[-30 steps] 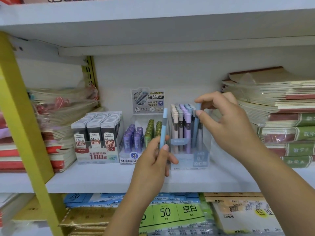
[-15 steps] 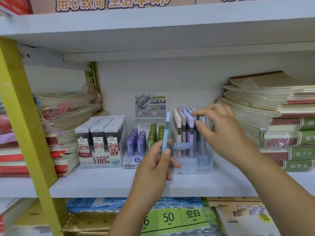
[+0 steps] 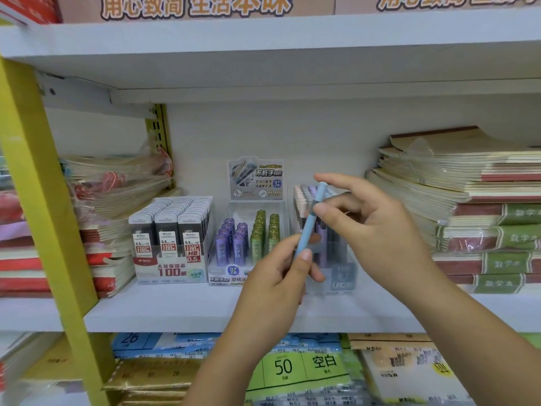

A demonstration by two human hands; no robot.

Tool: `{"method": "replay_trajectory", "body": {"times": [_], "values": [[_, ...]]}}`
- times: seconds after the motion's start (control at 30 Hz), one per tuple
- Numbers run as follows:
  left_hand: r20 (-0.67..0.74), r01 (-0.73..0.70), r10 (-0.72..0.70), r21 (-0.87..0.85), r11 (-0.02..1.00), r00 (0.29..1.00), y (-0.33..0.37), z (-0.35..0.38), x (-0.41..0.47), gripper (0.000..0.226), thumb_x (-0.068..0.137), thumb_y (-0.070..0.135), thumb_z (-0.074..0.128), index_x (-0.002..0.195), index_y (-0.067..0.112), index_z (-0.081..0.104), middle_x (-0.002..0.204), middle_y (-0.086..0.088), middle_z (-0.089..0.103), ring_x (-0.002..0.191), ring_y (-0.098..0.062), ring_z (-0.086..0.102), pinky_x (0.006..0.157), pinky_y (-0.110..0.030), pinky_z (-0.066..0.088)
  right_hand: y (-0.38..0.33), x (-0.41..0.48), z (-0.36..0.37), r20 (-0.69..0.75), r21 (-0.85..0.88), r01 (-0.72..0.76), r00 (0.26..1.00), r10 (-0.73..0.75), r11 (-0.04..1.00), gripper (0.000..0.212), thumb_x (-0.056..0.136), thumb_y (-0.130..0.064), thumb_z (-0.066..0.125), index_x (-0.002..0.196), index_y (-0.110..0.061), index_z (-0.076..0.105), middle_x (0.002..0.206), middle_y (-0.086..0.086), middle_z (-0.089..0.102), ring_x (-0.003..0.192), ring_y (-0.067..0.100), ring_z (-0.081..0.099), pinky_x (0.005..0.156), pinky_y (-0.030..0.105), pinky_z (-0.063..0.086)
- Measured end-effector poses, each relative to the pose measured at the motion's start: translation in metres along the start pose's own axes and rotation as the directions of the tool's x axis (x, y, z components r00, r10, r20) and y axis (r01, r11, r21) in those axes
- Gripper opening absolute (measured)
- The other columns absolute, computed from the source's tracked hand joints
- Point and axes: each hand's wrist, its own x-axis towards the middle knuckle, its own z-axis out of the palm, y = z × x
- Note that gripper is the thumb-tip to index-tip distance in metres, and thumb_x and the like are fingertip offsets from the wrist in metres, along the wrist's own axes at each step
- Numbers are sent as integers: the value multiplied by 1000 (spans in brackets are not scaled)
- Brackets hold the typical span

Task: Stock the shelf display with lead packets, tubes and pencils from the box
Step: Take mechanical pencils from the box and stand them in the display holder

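A light blue pencil [image 3: 309, 221] stands tilted in front of the clear pencil display [image 3: 341, 278], which holds several pastel pencils. My left hand [image 3: 278, 276] grips the pencil's lower end between thumb and fingers. My right hand [image 3: 371, 227] pinches its top with thumb and forefinger. Left of the pencils, a clear box of purple and green lead tubes [image 3: 247, 241] stands under a printed header card. Further left sits a box of black lead packets [image 3: 171, 230] marked 0.5 HB. All three displays rest on the white shelf [image 3: 164, 312].
Stacks of notebooks [image 3: 468, 212] fill the shelf's right side, and wrapped notebooks [image 3: 114, 194] lie at the left. A yellow upright post [image 3: 44, 200] crosses the left foreground. Paper pads [image 3: 295, 367] lie on the shelf below. A white shelf board hangs overhead.
My right hand left the pencils in the display and came to the top of the blue pencil in my left hand. The pencil now tilts to the right.
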Motion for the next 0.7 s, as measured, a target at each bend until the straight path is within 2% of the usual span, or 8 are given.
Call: {"method": "replay_trajectory", "body": {"times": [0.1,0.17,0.23,0.3,0.37,0.47,0.6,0.7], "values": [[-114,-40,60,168,985,992,0,4,0,26,101,34,50,108,57,59,88,18,64,66,-4,53,60,-21,46,-4,2,-6,-82,54,19,997,-14,998,29,90,-16,64,110,-36,60,79,-7,73,75,8,69,67,22,54],[-215,-85,182,392,916,960,-2,2,1,27,95,39,54,114,59,54,104,30,55,91,3,53,77,-20,48,-5,5,-16,-206,21,68,977,-63,997,26,93,-18,62,108,-38,57,83,-4,71,78,14,68,70,31,57],[-225,-106,303,615,781,926,-5,-2,2,41,93,40,57,132,48,49,125,34,47,118,7,38,100,-17,37,-4,8,-27,-269,-65,128,953,-141,990,27,94,-19,60,108,-42,54,85,-2,68,81,18,65,70,30,55],[-172,-99,317,723,684,933,-9,-5,3,51,94,37,60,143,37,46,144,23,43,132,9,24,112,-11,14,-1,9,-32,-246,-186,165,947,-208,969,29,95,-19,58,109,-42,51,87,-3,67,78,17,61,64,26,50],[-110,-101,275,753,650,955,-14,-4,4,55,96,37,60,148,36,41,152,24,34,140,8,15,115,-14,5,4,9,-31,-190,-306,165,954,-230,937,30,94,-18,58,112,-42,50,88,-5,65,74,11,58,60,21,46],[-51,-133,258,755,643,965,-22,-2,4,56,98,37,56,150,38,36,155,29,22,143,12,7,115,-12,1,13,8,-26,-108,-411,152,971,-214,899,33,93,-18,60,112,-42,50,85,-12,60,73,3,54,61,11,38],[-47,-141,257,733,666,965,-27,-2,4,56,99,36,56,150,43,33,151,39,16,139,18,11,116,-16,12,20,5,-22,-30,-447,113,990,-141,887,30,91,-18,62,109,-40,52,83,-15,59,75,-4,53,64,7,36],[-50,-147,267,733,664,962,-29,-3,4,55,99,34,56,149,45,33,145,46,14,135,25,9,113,-13,13,22,4,-21,11,-471,95,995,-102,877,31,90,-18,64,107,-40,52,80,-13,63,73,-7,52,63,5,35]]}}
